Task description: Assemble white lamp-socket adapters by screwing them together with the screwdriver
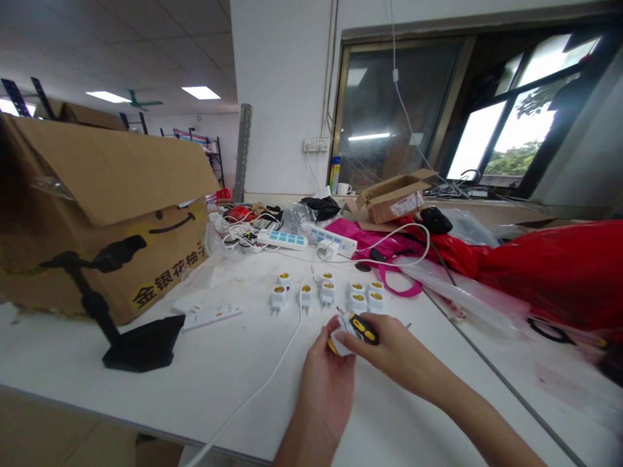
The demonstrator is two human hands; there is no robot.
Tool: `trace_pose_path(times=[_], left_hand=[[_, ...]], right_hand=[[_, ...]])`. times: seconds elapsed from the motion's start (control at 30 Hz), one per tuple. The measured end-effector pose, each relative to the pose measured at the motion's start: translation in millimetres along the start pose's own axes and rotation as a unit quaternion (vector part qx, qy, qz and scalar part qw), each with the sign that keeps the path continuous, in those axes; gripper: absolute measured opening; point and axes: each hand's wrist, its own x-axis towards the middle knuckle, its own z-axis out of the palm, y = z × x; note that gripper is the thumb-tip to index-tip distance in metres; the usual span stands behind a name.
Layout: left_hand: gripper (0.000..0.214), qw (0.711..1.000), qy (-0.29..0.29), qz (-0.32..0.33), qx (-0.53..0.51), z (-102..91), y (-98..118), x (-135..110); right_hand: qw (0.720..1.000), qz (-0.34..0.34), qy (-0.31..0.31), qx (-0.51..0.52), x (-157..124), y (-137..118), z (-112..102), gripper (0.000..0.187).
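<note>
Left hand (329,366) grips a white adapter (342,347); right hand (384,337) grips a screwdriver (365,329) across it, apparently tool work needing steady alignment next.

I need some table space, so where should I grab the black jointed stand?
Probably by the slim stem of the black jointed stand, from your right: it rises above a wide base, and the brown cardboard box stands behind.

white wall (282,71) | daylit window (479,139) | lit ceiling panel (200,93) | green ceiling fan (141,102) | white table (219,383) | tan floor (58,428)
</note>
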Motion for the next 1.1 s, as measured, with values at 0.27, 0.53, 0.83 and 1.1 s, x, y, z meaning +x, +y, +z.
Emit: trace_pose_path(times=[0.27,0.53,0.83,1.1], left_hand=[[0.026,0.999,0.031,0.008,0.007,-5.9,-0.7,1.6],[0.023,0.998,-0.032,0.042,0.029,-3.8,-3.4,-1.0],[0.018,0.997,-0.042,0.047,0.041,-5.6,-1.9,-3.7],[0.027,0.999,-0.005,0.032,0.034,-1.4,-1.5,-3.6]], right_hand=[[0.999,0.021,-0.006,0.029,-0.6,13.7,2.0,0.053],[0.999,-0.01,0.034,0.03,-7.2,14.3,12.1,0.05],[0.995,-0.017,0.101,0.002,-14.5,6.5,20.7,0.04],[0.992,0.014,0.124,0.021,-12.8,-0.3,14.0,0.04]])
